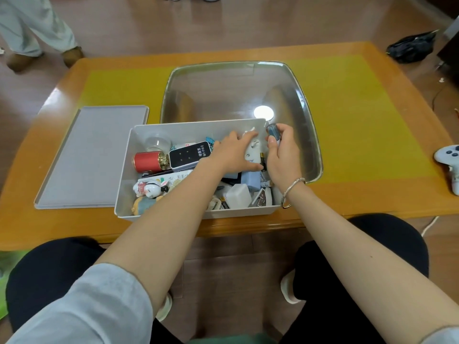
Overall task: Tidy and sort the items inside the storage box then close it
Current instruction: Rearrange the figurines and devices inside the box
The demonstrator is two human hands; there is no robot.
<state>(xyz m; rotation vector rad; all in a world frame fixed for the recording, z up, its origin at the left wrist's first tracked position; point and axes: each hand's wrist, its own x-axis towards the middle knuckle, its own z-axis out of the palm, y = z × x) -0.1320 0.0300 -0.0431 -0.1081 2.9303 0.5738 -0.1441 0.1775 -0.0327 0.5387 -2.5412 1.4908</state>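
Your right hand [282, 147] pinches a small blue-handled tool [271, 130] upright at the white storage box's [159, 214] far right corner; your left hand [234, 155] lies flat just beside it.

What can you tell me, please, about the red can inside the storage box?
The red can is a small cylinder with a matte red body that looks like metal or coated tin, and a shiny gold cap at its right end. It lies on its side in the left part of the box, below a clear bulb. Its gold end sits against a black-faced Wi-Fi device. Neither hand touches it.
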